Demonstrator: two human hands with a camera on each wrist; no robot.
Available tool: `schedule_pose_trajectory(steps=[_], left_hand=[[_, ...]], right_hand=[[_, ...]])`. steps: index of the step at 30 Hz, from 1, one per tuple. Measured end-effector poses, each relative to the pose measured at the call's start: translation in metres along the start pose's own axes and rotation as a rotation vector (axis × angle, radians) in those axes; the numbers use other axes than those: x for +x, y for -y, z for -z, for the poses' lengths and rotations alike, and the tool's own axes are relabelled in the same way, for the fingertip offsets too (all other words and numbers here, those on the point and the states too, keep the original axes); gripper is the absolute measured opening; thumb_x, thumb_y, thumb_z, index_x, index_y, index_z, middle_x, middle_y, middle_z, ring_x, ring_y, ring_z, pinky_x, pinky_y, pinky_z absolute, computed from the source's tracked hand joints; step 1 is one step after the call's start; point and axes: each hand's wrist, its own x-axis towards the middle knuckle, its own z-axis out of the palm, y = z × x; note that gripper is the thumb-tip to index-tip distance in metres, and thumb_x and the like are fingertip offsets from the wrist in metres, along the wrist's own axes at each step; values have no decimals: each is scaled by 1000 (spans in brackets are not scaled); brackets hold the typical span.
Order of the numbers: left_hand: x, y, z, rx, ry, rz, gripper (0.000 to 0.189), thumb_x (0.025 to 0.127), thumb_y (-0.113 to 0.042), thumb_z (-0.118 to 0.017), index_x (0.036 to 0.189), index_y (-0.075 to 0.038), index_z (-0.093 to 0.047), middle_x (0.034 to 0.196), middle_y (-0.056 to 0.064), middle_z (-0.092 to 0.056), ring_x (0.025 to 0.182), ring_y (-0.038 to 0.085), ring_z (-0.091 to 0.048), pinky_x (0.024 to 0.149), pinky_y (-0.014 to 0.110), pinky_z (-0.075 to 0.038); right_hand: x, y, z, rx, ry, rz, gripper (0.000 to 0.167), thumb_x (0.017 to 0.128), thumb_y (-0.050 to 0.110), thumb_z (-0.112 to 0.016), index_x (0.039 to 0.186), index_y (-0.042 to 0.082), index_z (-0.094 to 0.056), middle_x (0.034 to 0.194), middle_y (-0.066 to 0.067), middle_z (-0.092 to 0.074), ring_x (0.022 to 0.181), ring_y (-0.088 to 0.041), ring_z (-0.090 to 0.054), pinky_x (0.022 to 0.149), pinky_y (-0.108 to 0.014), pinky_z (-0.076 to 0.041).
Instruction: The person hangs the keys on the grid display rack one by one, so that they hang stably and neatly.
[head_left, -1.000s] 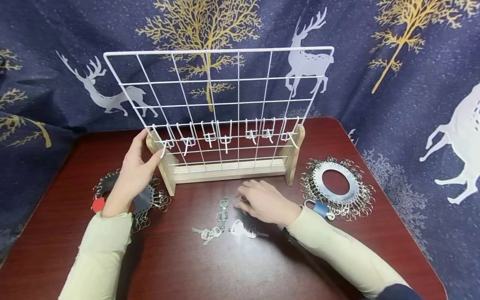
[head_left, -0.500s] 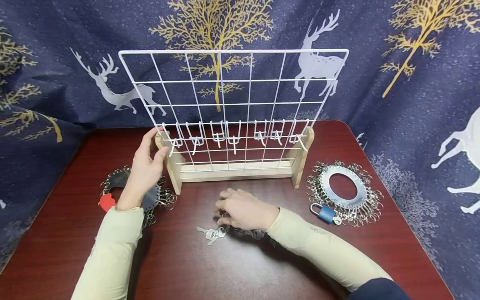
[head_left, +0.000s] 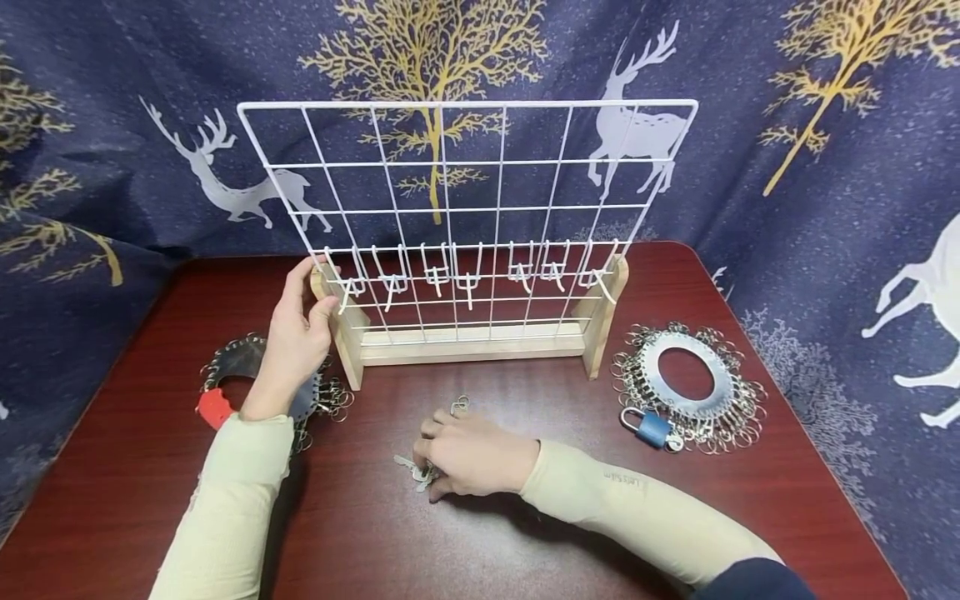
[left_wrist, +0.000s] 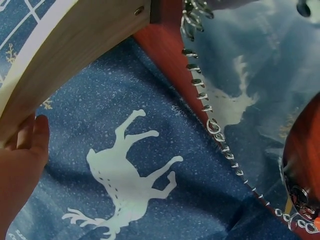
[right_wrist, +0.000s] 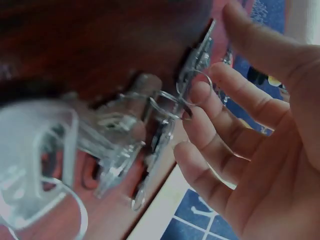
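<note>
My left hand [head_left: 295,342] holds the left wooden upright [head_left: 342,350] of a white wire grid rack [head_left: 442,162], thumb on the near side and fingers behind. In the left wrist view those fingers [left_wrist: 40,135] lie against the wood. Over the middle of the table, my right hand [head_left: 472,454] reaches down at small silver keys [head_left: 422,473], partly covering them. The right wrist view shows its thumb apart from the fingers, with fingertips beside or touching the ring-linked keys [right_wrist: 162,135]; contact is unclear. Another key [head_left: 460,405] shows behind the hand.
Several white hooks [head_left: 468,282] hang in a row on the grid. A metal disc ringed with keyrings [head_left: 708,400] lies right, beside a blue padlock [head_left: 654,428]. Another such disc [head_left: 240,357] lies left, partly under my forearm, with a red object [head_left: 214,407].
My right hand has moved left and toward me, onto the left cluster of keys. The left hand stays on the upright. The view has shifted slightly.
</note>
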Motion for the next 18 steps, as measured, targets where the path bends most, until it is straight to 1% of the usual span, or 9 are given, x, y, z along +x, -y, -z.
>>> schedule_pose_trajectory(steps=[2,3,4,6,9,13,18], left_hand=[[0,0,0,-2,-1,2,50,93,14,-48,141,3,-38,128,20,-56,112,19,-52,91,14,-36],[0,3,0,-1,1,5,51,93,13,-48,142,1,-39,129,19,-56,112,22,-52,91,15,-36],[0,8,0,3,0,7,52,94,12,-49,142,-2,-39,129,17,-56,112,21,-52,91,15,-36],[-1,10,0,3,0,6,53,94,10,-50,143,-7,-40,129,14,-57,113,18,-52,92,16,-36],[-2,12,0,0,-4,-4,53,94,8,-50,143,-9,-40,128,14,-57,111,9,-52,92,16,-37],[-2,15,0,-11,-8,-28,52,94,9,-51,142,-6,-40,127,18,-56,110,3,-51,92,16,-37],[-1,16,0,-1,-9,-34,52,94,9,-50,143,-6,-40,127,17,-56,110,3,-51,93,19,-38]], right_hand=[[0,0,-2,-19,-13,17,28,79,50,-73,96,28,-69,94,15,-56,90,-6,-49,75,-20,-41],[0,1,-2,-32,-17,24,25,80,48,-74,96,28,-70,94,15,-57,90,-6,-50,76,-20,-40],[0,1,-3,-41,-21,29,23,81,46,-74,96,29,-70,95,14,-57,90,-6,-50,75,-20,-41],[0,2,-5,-68,-30,40,19,83,43,-73,95,29,-71,95,13,-58,91,-7,-51,76,-20,-41],[0,3,-8,-89,-36,50,16,84,39,-73,96,29,-71,96,13,-59,92,-8,-52,76,-21,-42],[2,3,-10,-81,-46,53,16,85,36,-73,97,27,-70,96,14,-59,92,-8,-52,77,-21,-42],[3,4,-9,-77,-51,59,15,86,32,-73,99,25,-69,97,13,-60,93,-8,-53,79,-21,-43]])
